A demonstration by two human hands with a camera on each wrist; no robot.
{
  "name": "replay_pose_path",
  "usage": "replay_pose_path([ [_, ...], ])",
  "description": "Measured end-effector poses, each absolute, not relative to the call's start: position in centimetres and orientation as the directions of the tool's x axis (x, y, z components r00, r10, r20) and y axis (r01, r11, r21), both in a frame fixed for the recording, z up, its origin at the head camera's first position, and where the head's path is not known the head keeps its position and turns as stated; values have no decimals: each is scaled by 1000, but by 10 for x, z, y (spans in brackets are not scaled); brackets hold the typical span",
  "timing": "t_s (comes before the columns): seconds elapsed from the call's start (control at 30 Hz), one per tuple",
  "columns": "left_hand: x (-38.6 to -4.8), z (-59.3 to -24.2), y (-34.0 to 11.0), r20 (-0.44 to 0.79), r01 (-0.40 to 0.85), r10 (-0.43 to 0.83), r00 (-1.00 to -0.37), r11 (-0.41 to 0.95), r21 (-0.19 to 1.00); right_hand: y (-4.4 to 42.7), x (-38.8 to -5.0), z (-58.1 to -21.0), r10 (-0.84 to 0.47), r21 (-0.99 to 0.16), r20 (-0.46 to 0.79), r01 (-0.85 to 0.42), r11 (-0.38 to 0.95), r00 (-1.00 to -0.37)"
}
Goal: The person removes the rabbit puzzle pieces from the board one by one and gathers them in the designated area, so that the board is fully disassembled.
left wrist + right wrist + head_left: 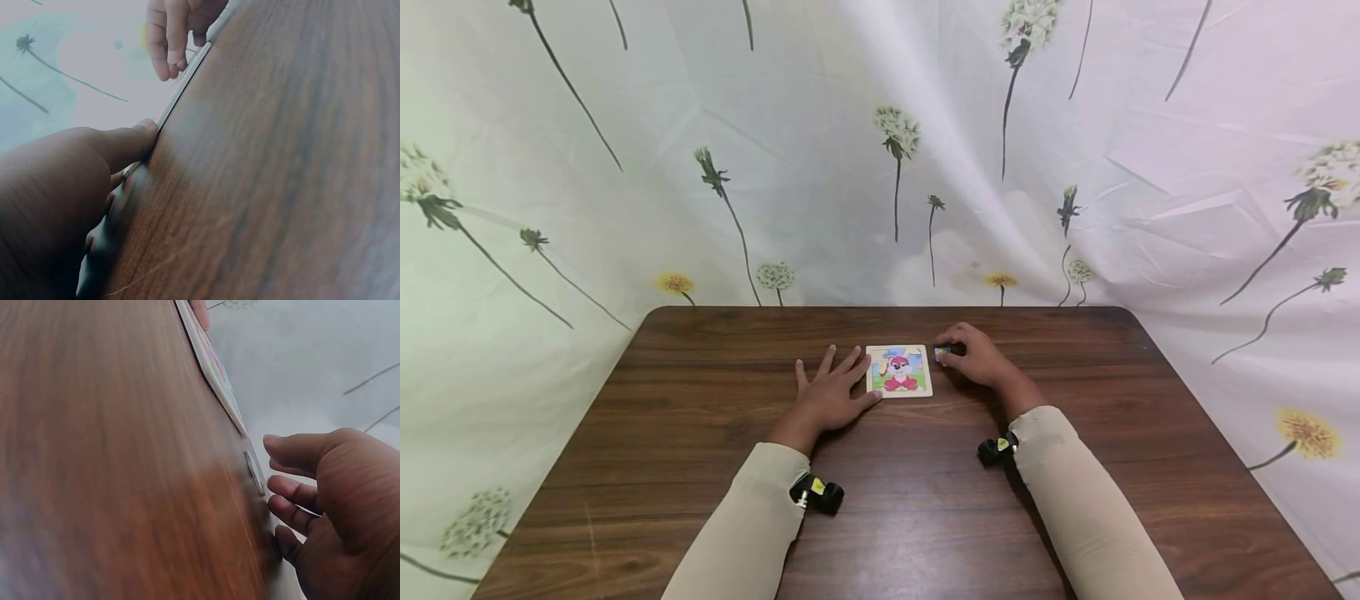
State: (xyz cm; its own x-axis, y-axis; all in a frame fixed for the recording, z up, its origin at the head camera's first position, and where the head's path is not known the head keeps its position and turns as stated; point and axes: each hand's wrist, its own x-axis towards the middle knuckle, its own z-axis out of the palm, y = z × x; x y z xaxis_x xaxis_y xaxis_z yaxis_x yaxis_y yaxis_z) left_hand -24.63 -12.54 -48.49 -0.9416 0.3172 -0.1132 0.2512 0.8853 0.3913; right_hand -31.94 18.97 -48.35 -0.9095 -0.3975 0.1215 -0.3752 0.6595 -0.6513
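Observation:
A square picture puzzle (899, 385) with a pale frame lies on the table, showing a red-and-white cartoon animal. My left hand (830, 398) rests at its left side with fingers spread; thumb and fingertips touch the frame. In the left wrist view, the left thumb (134, 140) lies against the frame's edge. Just right of the board is a small colourful puzzle piece (942, 355), flat on the table in the right wrist view. Around that piece (254, 473) hovers my right hand (976, 357), fingers loosely bent, with a gap between the fingertips and the piece.
Everything lies on a dark brown wooden table (895, 517), near its far edge. Behind it hangs a pale curtain (835, 192) printed with dandelions. A small black camera is strapped to each wrist.

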Motion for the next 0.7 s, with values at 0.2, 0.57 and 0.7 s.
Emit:
replay_pose_path([
  [0.2,-246,-484,-125,-111,250,314,-943,888,386,181,-320,-480,-424,-621,158,-424,659,-892],
  [0.57,-248,-485,-125,-116,249,314,-942,889,384,160,-318,-476,-431,-620,134,-415,666,-892],
  [0.7,-247,-484,-126,-121,248,315,-941,890,384,152,-318,-477,-432,-603,119,-411,683,-894],
])
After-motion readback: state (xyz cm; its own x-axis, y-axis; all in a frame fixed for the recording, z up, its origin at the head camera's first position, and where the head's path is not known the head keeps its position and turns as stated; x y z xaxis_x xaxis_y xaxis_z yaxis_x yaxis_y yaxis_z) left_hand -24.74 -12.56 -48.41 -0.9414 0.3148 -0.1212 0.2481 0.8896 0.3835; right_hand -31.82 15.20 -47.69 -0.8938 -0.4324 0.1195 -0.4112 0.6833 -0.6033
